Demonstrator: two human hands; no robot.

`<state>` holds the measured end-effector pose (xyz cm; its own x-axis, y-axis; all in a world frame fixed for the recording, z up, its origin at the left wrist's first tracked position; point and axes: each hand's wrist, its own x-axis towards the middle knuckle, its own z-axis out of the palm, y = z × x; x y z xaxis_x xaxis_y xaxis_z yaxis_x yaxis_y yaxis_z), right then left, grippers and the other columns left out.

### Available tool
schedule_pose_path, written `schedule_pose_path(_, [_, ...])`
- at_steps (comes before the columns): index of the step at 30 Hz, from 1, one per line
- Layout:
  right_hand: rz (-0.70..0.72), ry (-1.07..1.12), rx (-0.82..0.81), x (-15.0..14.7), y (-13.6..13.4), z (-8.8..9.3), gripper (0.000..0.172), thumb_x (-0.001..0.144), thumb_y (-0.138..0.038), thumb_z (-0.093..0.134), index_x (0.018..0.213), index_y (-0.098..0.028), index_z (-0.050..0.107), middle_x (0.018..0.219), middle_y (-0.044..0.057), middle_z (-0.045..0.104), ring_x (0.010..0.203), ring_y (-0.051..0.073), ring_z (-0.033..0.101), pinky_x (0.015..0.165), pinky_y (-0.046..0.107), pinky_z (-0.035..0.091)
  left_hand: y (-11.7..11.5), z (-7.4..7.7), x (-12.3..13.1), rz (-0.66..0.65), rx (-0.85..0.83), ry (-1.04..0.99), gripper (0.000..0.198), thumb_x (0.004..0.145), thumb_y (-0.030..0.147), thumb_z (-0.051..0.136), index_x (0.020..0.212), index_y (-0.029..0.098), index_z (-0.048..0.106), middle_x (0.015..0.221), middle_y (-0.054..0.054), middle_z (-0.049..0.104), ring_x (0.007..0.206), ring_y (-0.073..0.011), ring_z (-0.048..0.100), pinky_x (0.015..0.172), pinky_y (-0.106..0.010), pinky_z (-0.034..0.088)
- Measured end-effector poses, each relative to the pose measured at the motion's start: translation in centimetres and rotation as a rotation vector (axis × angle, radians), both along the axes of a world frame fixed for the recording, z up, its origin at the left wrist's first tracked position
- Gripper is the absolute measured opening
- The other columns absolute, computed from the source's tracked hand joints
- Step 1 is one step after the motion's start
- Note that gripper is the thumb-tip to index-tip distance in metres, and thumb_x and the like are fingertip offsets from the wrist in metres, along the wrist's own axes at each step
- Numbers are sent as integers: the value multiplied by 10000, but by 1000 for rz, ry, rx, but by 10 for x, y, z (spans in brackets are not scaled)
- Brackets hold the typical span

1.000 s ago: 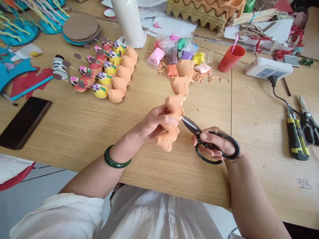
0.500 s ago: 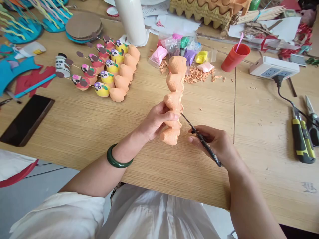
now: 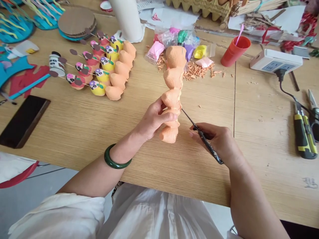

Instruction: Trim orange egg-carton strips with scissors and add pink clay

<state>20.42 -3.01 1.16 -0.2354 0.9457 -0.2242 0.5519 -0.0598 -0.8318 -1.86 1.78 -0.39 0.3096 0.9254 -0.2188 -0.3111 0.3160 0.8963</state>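
Peach egg-carton strip (image 3: 171,96), five cups in one piece, held over the middle of the tabletop (image 3: 99,122), far end toward the clutter. Left hand (image 3: 154,121): fingers closed round the strip toward its nearer end, thumb on top. Right hand (image 3: 219,141): fingers curled round black scissors (image 3: 209,147), seen edge-on, so blade opening not readable; tips at or just beside the strip's right edge, contact unclear.

Progress, by judgement: part way. Right edge uneven along much of its length, probably not fully trimmed; peach shavings (image 3: 194,70) on the tabletop, consistent with cutting already done. Cups on the strip bare. For comparison, at left: plain peach row (image 3: 121,69) beside decorated yellow cups (image 3: 97,88) and decorated red cups (image 3: 75,81).

Surroundings: small coloured packets (image 3: 155,51) close to the shavings; red tumbler (image 3: 235,51), power socket (image 3: 276,63) farther right; phone (image 3: 23,121) well apart at left. No obstacle visible between scissors and strip; far cups overlapping packets and shavings in view, touching or apart not determinable.
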Motion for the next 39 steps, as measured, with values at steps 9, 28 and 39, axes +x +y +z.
schedule_pose_path(9, [51,8,-52,6,1,8,460,827,-632,752,900,-179,769,737,28,637,651,146,521,595,262,429,0,15,1,-33,-50,-1,381,614,218,768,977,169,664,855,9,626,707,-107,530,595,-244,390])
schedule_pose_path(28, [307,207,-349,23,9,21,434,887,-584,725,796,-160,740,530,-37,461,433,63,348,380,226,260,5,8,-18,-432,-117,-71,423,651,299,736,1061,205,784,798,-56,665,631,-143,530,541,-267,420])
schedule_pose_path(39, [517,541,-708,42,22,1,422,873,-522,767,978,-113,783,521,-52,485,400,52,364,377,202,270,-6,13,-10,-701,-274,-200,516,564,309,724,1053,152,780,776,-80,655,532,-128,477,479,-305,396])
